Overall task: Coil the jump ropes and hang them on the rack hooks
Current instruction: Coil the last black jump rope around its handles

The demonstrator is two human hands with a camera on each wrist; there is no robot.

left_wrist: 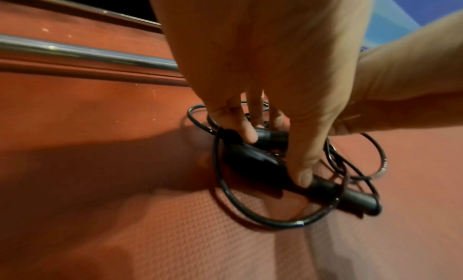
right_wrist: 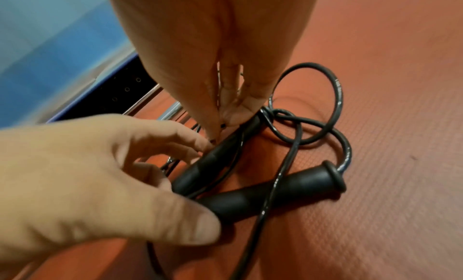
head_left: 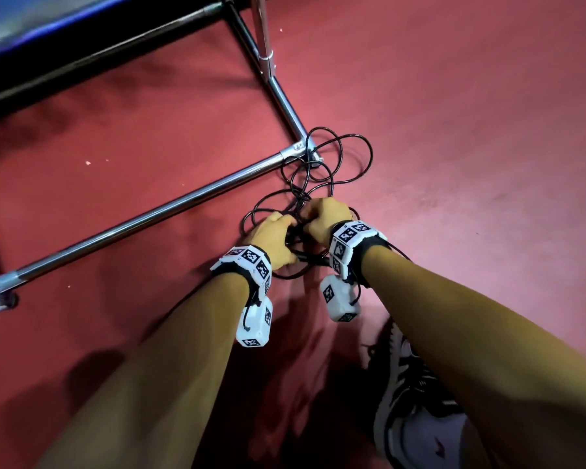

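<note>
- Head view: the person is crouching over a black jump rope [head_left: 332,164] lying tangled on the red floor [head_left: 454,130], its far loops touching the foot of the metal rack [head_left: 170,206]. Both hands are meeting at the near end of the tangle; no hooks are showing.
- Left wrist view: the left hand [left_wrist: 263,66] is curling its fingers [left_wrist: 248,133] and thumb onto the two black handles [left_wrist: 250,157], which are crossing on the floor inside a loop.
- Right wrist view: the right hand [right_wrist: 213,46] is pinching narrowly at the cord where it joins one handle; exactly what the fingertips are holding is hard to tell.
- Judgement: the pick-up step is in hand and coiling is not yet begun. The next move is calling for lifting both handles together and freeing the loops from the rack foot before winding.
</note>
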